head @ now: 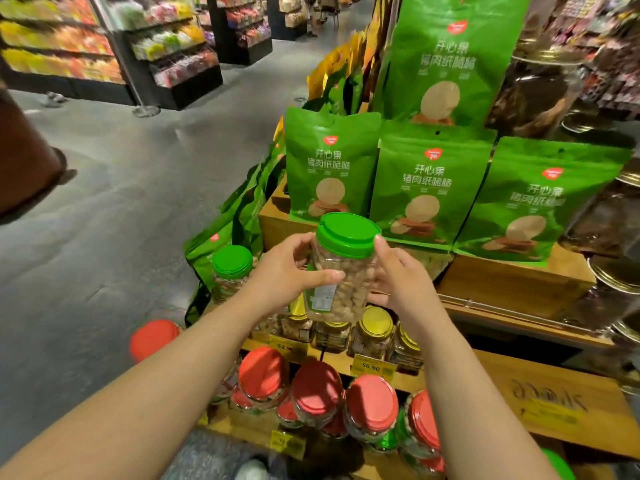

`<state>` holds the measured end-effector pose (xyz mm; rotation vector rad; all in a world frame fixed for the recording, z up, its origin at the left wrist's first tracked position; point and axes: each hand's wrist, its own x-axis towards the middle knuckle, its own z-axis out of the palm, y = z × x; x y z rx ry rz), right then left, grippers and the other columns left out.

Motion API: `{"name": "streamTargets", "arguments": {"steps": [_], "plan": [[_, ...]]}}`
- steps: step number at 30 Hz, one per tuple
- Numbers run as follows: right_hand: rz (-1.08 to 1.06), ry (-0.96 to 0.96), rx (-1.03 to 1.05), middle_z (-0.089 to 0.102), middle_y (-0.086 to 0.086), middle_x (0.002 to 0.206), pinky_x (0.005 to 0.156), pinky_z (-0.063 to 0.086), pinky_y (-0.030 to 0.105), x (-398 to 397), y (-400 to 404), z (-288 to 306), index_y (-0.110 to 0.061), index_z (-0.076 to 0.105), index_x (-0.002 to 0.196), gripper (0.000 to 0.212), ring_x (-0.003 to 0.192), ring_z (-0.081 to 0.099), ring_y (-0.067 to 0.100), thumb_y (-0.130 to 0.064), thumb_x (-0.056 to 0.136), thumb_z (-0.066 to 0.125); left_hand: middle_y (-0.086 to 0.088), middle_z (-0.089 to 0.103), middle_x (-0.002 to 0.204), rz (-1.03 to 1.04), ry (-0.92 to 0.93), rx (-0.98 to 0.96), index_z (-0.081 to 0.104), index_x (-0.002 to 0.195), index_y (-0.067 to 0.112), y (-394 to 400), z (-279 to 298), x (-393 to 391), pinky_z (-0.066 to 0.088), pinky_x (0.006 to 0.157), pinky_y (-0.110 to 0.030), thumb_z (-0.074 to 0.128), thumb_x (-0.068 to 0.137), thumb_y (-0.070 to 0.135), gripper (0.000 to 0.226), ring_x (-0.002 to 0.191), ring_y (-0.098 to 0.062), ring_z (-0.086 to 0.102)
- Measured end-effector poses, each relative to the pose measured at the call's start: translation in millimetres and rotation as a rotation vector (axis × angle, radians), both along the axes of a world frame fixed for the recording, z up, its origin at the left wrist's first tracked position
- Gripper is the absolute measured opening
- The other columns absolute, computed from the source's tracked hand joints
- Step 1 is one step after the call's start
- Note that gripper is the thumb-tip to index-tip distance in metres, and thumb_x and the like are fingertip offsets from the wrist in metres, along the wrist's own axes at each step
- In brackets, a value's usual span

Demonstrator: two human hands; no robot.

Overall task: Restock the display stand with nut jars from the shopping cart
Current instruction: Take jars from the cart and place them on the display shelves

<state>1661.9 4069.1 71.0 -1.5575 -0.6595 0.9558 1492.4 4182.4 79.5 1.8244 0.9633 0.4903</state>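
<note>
Holding a nut jar (pixel 337 271) between both hands, left hand (pixel 284 271) and right hand (pixel 398 278) curled round its sides, a person hovers above the stand (pixel 519 282); a slip could topple yellow-lidded jars (pixel 375 325) below; open room beside a green-lidded jar (pixel 231 268)

Bright, even store light overhead; wide-angle view.
Glossy green snack pouches (pixel 429 188) show soft glare; edges bend and smear, with the upper-left colourful shelves (pixel 62 43) and right-edge dark glass jars (pixel 540 95) blurred.
</note>
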Motion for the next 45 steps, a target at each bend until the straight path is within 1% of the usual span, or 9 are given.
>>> {"name": "streamTargets", "arguments": {"steps": [11,16,20,23,25,30,34,40,45], "plan": [[-0.179,-0.025,-0.194,0.067,0.025,0.105,0.093,0.052,0.065,1,41,-52,0.0,0.055,0.118,0.128,0.1,0.067,0.043,-0.106,0.049,0.046,0.034,0.043,0.121,-0.138,0.064,-0.029,0.042,0.147,0.033,43,-72,24,0.03,0.086,0.002,0.088,0.075,0.033,0.086,0.119,0.006,0.04],[-0.242,-0.054,-0.284,0.069,-0.001,0.09,0.095,0.053,0.06,5,55,-94,-0.023,0.064,0.089,0.088,0.094,0.068,0.025,-0.102,0.057,0.048,0.021,0.049,0.138,-0.154,0.096,-0.097,0.036,0.152,0.036,54,-117,30,0.035,0.104,-0.01,0.089,0.074,0.034,0.094,0.127,0.008,0.046],[-0.304,-0.054,-0.318,0.064,-0.002,0.08,0.082,0.053,0.049,6,70,-116,-0.02,0.054,0.079,0.06,0.085,0.064,0.024,-0.079,0.077,0.061,0.04,0.05,0.115,-0.137,0.065,-0.2,0.035,0.135,0.045,60,-145,37,0.035,0.09,0.003,0.085,0.08,0.011,0.081,0.099,0.031,0.05],[-0.329,-0.059,-0.346,0.064,0.0,0.079,0.075,0.044,0.039,6,81,-138,-0.019,0.053,0.077,0.043,0.077,0.058,0.02,-0.057,0.09,0.068,0.032,0.059,0.125,-0.14,0.073,-0.208,0.043,0.142,0.041,68,-168,43,0.043,0.111,-0.025,0.09,0.075,0.023,0.084,0.118,0.014,0.055],[-0.33,-0.041,-0.359,0.066,0.004,0.082,0.075,0.047,0.042,4,86,-151,-0.018,0.055,0.08,0.042,0.077,0.06,0.021,-0.056,0.09,0.069,0.03,0.061,0.123,-0.135,0.087,-0.195,0.045,0.142,0.036,72,-178,44,0.044,0.111,-0.03,0.09,0.074,0.023,0.082,0.119,0.007,0.057],[-0.317,-0.026,-0.409,0.072,0.009,0.091,0.085,0.055,0.052,-1,95,-173,-0.019,0.06,0.09,0.068,0.087,0.069,0.028,-0.082,0.064,0.062,0.022,0.06,0.121,-0.115,0.098,-0.186,0.041,0.147,0.027,74,-192,46,0.038,0.085,0.002,0.087,0.079,0.02,0.082,0.114,0.001,0.059],[-0.322,0.011,-0.406,0.073,0.005,0.089,0.076,0.057,0.046,-4,99,-187,-0.021,0.058,0.094,0.066,0.079,0.071,0.024,-0.079,0.064,0.066,0.022,0.058,0.12,-0.106,0.094,-0.247,0.032,0.155,0.021,77,-201,50,0.038,0.079,0.005,0.085,0.081,0.012,0.091,0.099,0.025,0.054],[-0.292,0.016,-0.353,0.065,-0.006,0.078,0.049,0.041,0.012,-3,98,-194,-0.017,0.057,0.097,0.03,0.053,0.058,-0.007,-0.042,0.091,0.073,0.008,0.058,0.137,-0.075,0.097,-0.301,0.026,0.158,0.02,78,-208,50,0.043,0.091,-0.001,0.086,0.079,0.013,0.099,0.114,0.008,0.058],[-0.288,-0.005,-0.345,0.066,-0.008,0.083,0.048,0.04,0.011,-9,96,-198,-0.019,0.056,0.101,0.03,0.052,0.057,-0.01,-0.043,0.092,0.072,0.009,0.056,0.138,-0.087,0.106,-0.309,0.025,0.158,0.021,78,-208,47,0.046,0.104,-0.016,0.085,0.079,0.01,0.1,0.119,0.007,0.057]]}}
